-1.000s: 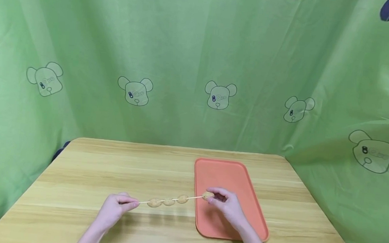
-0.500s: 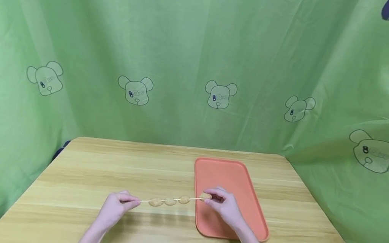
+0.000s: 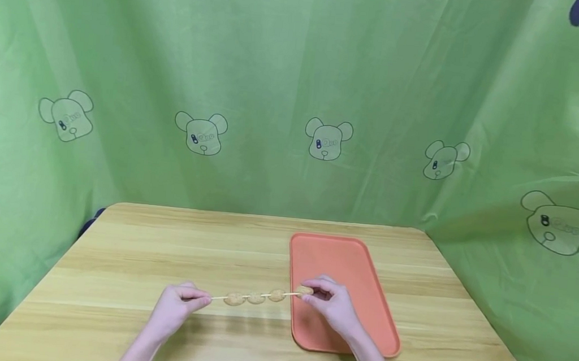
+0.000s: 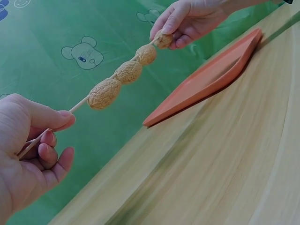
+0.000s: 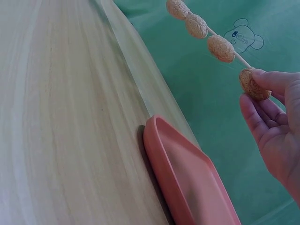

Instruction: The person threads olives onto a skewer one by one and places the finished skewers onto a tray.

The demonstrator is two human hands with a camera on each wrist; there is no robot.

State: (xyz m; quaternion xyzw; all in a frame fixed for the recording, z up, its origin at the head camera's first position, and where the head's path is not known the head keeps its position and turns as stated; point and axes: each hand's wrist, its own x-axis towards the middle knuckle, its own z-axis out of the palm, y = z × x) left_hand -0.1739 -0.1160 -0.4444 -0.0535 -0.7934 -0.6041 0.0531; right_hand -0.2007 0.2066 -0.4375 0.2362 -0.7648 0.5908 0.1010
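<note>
A thin wooden skewer is held nearly level above the table, between both hands. My left hand pinches its bare left end between thumb and forefinger; the stick's tail shows below the thumb in the left wrist view. Three light brown, wrinkled, ball-shaped food pieces are threaded along the middle. At the far end my right hand pinches another such ball between thumb and fingers, with the skewer running into it. A short length of bare stick separates this ball from its neighbour.
A shallow orange-pink tray lies on the right part of the wooden table, beneath my right hand. Green curtain with bear-head prints hangs behind the table and along both sides.
My right hand has moved slightly left with its ball, while my left hand and the skewer have shifted slightly right. The gap between the end ball and its neighbour has narrowed.
</note>
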